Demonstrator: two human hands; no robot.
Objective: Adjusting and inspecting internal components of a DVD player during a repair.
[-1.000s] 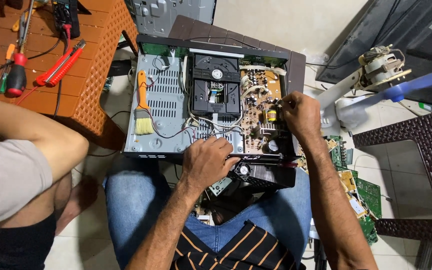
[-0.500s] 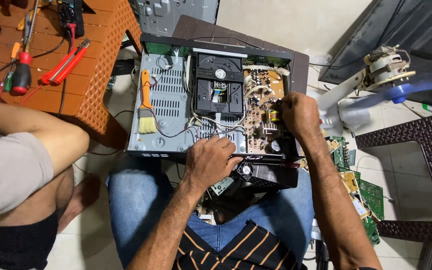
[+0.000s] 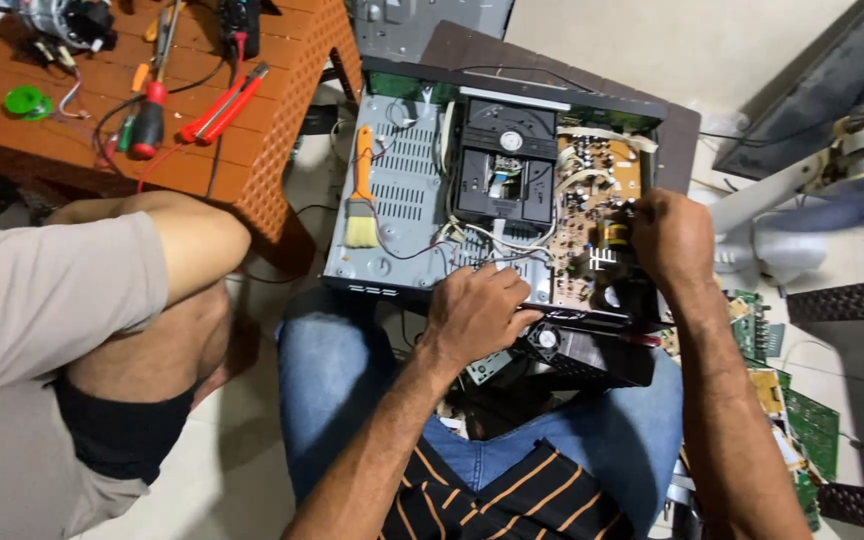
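Observation:
An opened disc player [image 3: 402,180] rests on my knees, its grey metal chassis, black disc drive [image 3: 505,165] and brown circuit board [image 3: 592,215] exposed. My left hand [image 3: 477,312] lies on the player's front edge, fingers curled over white wires. My right hand [image 3: 670,238] sits at the right end of the circuit board, fingers bent around a dark part there; what it grips is hidden. A small brush with an orange handle [image 3: 361,195] lies inside the chassis at the left.
A brown plastic stool [image 3: 242,140] at upper left carries red pliers [image 3: 220,105], screwdrivers and wires. Another person's arm and knee [image 3: 152,260] fill the left side. Green circuit boards [image 3: 802,420] lie on the floor at right, beside a pale fan [image 3: 852,170].
The view has shifted slightly. My left hand has slid a little along the player's front edge; my right hand stays at the board's right end.

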